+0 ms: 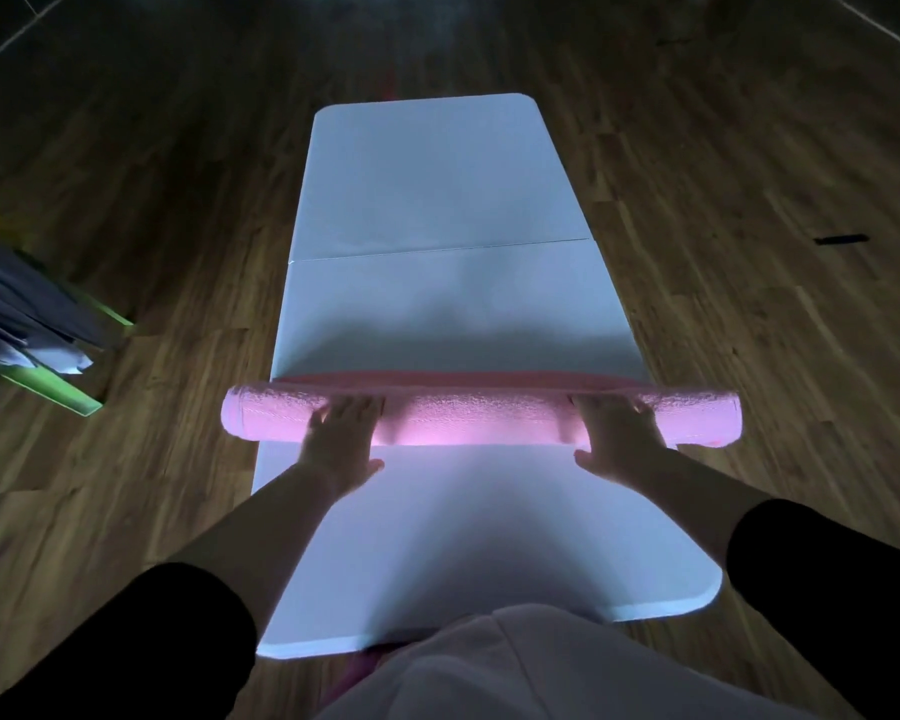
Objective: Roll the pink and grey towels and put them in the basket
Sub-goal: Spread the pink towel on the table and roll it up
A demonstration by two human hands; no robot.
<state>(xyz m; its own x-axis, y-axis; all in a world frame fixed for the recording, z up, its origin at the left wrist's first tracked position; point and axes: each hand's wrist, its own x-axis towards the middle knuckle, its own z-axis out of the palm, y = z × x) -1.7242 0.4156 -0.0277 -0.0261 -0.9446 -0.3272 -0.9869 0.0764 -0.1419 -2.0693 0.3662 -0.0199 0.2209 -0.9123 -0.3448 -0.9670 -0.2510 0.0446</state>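
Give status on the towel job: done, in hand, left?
Done: pink towel mostly rolled on the table; a thin strip lies flat. In hand: left hand and right hand press on the roll. Left: finish rolling, grey towel, basket; neither clearly in view.

No readable text, label or number appears anywhere.

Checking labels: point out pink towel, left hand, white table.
pink towel [476, 419]: head view, roll's middle.
left hand [341, 440]: head view, back of hand.
white table [437, 184]: head view, bare far half.
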